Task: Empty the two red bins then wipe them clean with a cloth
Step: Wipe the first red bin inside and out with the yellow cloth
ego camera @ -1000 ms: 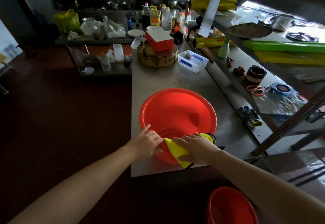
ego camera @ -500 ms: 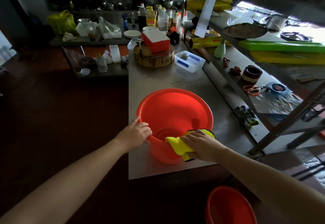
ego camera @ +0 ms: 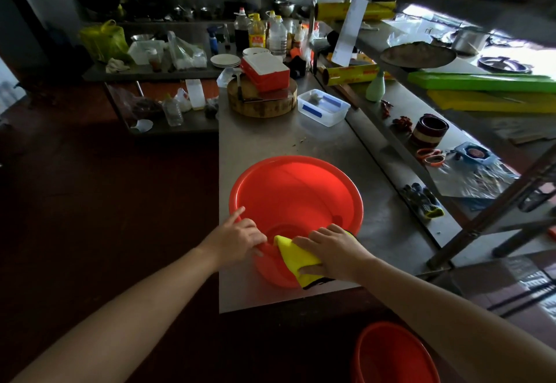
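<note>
Grip of the right hand [ego camera: 334,250]: fingers nearly straight and slightly spread, palm down, pressing a yellow cloth [ego camera: 293,257] over the near rim of the red bin [ego camera: 301,190]. The thumb lies along the cloth's outer fold, and no pinch is evident. Grip of the left hand [ego camera: 237,239]: the smaller fingers are curled over the near-left rim with the thumb against the outer wall and the forefinger stretched along the rim, steadying the bin. The red bin stands upright at the near end of the steel bench [ego camera: 301,144], with no contents visible inside. A second red bin [ego camera: 391,355] stands on the floor below and to the right, only partly in frame, so whether it holds anything cannot be told. The step in hand appears to be wiping the first bin, at its rim. The next move probably calls for sliding the cloth round the rim and down the inner wall. The left hand would hold firm or turn the bin, since light plastic near the bench edge could slip under pressure.
</note>
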`<action>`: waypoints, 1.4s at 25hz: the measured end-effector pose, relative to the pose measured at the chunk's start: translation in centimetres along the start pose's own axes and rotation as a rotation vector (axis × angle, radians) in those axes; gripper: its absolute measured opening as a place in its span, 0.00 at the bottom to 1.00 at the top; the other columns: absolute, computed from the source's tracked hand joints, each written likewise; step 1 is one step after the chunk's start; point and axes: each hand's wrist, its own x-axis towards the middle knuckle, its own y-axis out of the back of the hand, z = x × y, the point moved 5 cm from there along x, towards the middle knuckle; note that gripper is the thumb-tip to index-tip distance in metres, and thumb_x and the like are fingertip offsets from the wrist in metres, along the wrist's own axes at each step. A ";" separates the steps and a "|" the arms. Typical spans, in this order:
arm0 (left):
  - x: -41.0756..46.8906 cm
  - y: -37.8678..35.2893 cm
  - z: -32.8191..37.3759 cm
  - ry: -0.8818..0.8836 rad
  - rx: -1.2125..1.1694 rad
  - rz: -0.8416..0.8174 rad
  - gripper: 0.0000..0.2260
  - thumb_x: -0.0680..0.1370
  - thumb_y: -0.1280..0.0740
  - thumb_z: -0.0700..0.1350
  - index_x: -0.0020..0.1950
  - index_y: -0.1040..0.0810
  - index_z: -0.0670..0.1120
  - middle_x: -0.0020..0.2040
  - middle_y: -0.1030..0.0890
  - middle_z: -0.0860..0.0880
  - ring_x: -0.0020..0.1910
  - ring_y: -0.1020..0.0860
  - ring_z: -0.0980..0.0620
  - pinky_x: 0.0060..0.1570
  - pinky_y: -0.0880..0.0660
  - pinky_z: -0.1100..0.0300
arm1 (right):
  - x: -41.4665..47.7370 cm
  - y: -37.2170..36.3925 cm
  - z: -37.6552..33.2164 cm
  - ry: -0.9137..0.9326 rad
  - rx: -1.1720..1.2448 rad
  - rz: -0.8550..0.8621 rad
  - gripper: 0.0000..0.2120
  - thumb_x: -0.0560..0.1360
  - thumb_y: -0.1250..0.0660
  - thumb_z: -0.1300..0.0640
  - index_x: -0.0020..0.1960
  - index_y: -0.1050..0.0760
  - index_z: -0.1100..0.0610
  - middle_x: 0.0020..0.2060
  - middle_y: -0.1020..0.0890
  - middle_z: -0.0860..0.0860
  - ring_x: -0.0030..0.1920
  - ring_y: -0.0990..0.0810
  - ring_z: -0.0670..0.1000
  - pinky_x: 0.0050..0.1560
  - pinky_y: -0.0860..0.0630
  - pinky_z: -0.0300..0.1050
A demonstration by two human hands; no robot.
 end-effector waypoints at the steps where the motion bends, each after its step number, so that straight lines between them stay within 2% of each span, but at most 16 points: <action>1: 0.0 0.3 -1.5 0.025 0.024 -0.021 0.18 0.82 0.42 0.57 0.69 0.26 0.56 0.65 0.23 0.58 0.72 0.33 0.53 0.77 0.56 0.42 | -0.3 0.1 0.8 0.009 0.000 0.017 0.33 0.76 0.40 0.28 0.70 0.25 0.49 0.49 0.19 0.46 0.48 0.18 0.51 0.51 0.23 0.49; 4: 0.5 1.0 -3.7 0.093 0.085 -0.080 0.18 0.81 0.39 0.56 0.71 0.29 0.56 0.71 0.27 0.57 0.77 0.39 0.50 0.76 0.57 0.40 | -0.7 0.2 2.0 0.019 0.014 -0.001 0.32 0.77 0.41 0.30 0.70 0.24 0.50 0.51 0.19 0.46 0.50 0.19 0.51 0.54 0.24 0.49; 7: 1.2 0.3 -1.1 0.016 0.194 -0.123 0.20 0.82 0.40 0.57 0.72 0.29 0.51 0.69 0.26 0.52 0.73 0.33 0.49 0.77 0.56 0.39 | -0.2 0.3 1.2 0.004 0.052 -0.008 0.31 0.79 0.44 0.32 0.73 0.27 0.48 0.54 0.18 0.47 0.54 0.18 0.53 0.56 0.23 0.50; 10: 2.0 -0.4 2.3 0.001 0.049 -0.106 0.21 0.83 0.43 0.58 0.70 0.29 0.47 0.65 0.23 0.50 0.68 0.28 0.49 0.78 0.56 0.44 | -0.5 0.3 0.8 -0.013 0.054 0.001 0.31 0.79 0.48 0.32 0.74 0.27 0.47 0.57 0.18 0.47 0.57 0.19 0.52 0.57 0.22 0.50; 12: 2.2 -0.3 2.7 0.020 -0.037 -0.056 0.19 0.83 0.43 0.56 0.70 0.29 0.48 0.65 0.23 0.51 0.69 0.29 0.51 0.78 0.55 0.45 | -1.0 0.3 1.2 -0.029 0.079 -0.014 0.31 0.80 0.49 0.32 0.75 0.28 0.47 0.59 0.18 0.47 0.59 0.19 0.51 0.59 0.22 0.49; 15: 1.5 0.2 0.2 0.037 -0.014 -0.039 0.18 0.83 0.42 0.56 0.72 0.29 0.54 0.68 0.25 0.56 0.72 0.33 0.54 0.78 0.56 0.45 | -1.8 0.6 2.6 -0.006 0.070 0.041 0.29 0.80 0.48 0.34 0.72 0.25 0.47 0.59 0.18 0.47 0.59 0.18 0.50 0.58 0.21 0.48; 18: 0.9 1.0 -3.7 0.145 0.044 -0.078 0.18 0.83 0.40 0.55 0.73 0.31 0.57 0.72 0.29 0.58 0.77 0.41 0.52 0.77 0.57 0.41 | -2.6 1.0 4.6 0.004 0.023 0.054 0.28 0.79 0.45 0.35 0.71 0.24 0.47 0.59 0.18 0.46 0.59 0.18 0.50 0.60 0.21 0.48; 19: 1.1 1.3 -3.9 0.133 0.095 -0.098 0.19 0.82 0.39 0.55 0.73 0.32 0.57 0.73 0.30 0.57 0.78 0.41 0.50 0.77 0.57 0.39 | -2.6 0.9 5.0 -0.007 0.037 0.021 0.28 0.79 0.44 0.34 0.72 0.25 0.47 0.60 0.18 0.47 0.61 0.19 0.51 0.62 0.23 0.49; 22: 2.7 1.0 -0.1 -0.037 0.194 -0.124 0.24 0.78 0.34 0.54 0.73 0.31 0.52 0.70 0.27 0.52 0.73 0.34 0.49 0.76 0.54 0.36 | -1.8 0.1 4.4 -0.108 0.066 -0.256 0.39 0.74 0.45 0.24 0.79 0.38 0.42 0.66 0.24 0.45 0.68 0.26 0.52 0.69 0.33 0.52; 24: 3.5 -0.1 3.2 -0.067 0.088 -0.169 0.26 0.77 0.34 0.58 0.73 0.31 0.49 0.67 0.24 0.51 0.69 0.30 0.50 0.76 0.51 0.37 | -0.7 -0.7 3.0 -0.119 0.012 -0.376 0.47 0.67 0.51 0.19 0.80 0.48 0.39 0.70 0.28 0.46 0.68 0.27 0.54 0.68 0.34 0.54; 25: 3.7 -0.6 4.6 -0.051 0.019 -0.172 0.25 0.78 0.36 0.60 0.70 0.30 0.48 0.64 0.23 0.51 0.67 0.28 0.50 0.76 0.49 0.38 | -0.1 -1.1 2.1 -0.104 -0.004 -0.399 0.48 0.65 0.51 0.18 0.80 0.50 0.39 0.71 0.28 0.46 0.67 0.26 0.54 0.67 0.33 0.55; 28: 3.7 -1.2 5.9 0.035 -0.121 -0.098 0.18 0.82 0.40 0.57 0.64 0.26 0.47 0.58 0.20 0.50 0.61 0.24 0.49 0.75 0.43 0.47 | 0.6 -1.6 1.1 -0.077 0.038 -0.422 0.44 0.69 0.45 0.21 0.78 0.42 0.42 0.69 0.24 0.45 0.67 0.24 0.52 0.68 0.34 0.54; 30: 3.8 -0.5 5.1 0.045 -0.106 -0.054 0.17 0.82 0.39 0.56 0.65 0.24 0.48 0.59 0.19 0.51 0.61 0.23 0.50 0.73 0.40 0.52 | -0.1 -1.5 1.9 -0.079 0.063 -0.392 0.41 0.71 0.43 0.23 0.78 0.39 0.44 0.67 0.23 0.44 0.67 0.24 0.51 0.68 0.35 0.51; 33: 4.1 1.2 3.4 0.009 -0.049 -0.095 0.17 0.81 0.38 0.56 0.66 0.24 0.50 0.59 0.19 0.54 0.60 0.23 0.53 0.68 0.34 0.54 | -1.9 -0.9 4.3 -0.096 0.067 -0.381 0.41 0.72 0.43 0.23 0.79 0.39 0.43 0.69 0.24 0.43 0.70 0.27 0.49 0.71 0.37 0.49; 35: 4.3 2.0 2.1 0.005 -0.028 -0.128 0.15 0.81 0.36 0.55 0.65 0.23 0.51 0.58 0.19 0.54 0.60 0.23 0.53 0.69 0.35 0.54 | -2.6 -0.3 5.6 -0.114 0.068 -0.381 0.42 0.72 0.45 0.23 0.80 0.41 0.41 0.72 0.27 0.42 0.73 0.30 0.48 0.74 0.40 0.48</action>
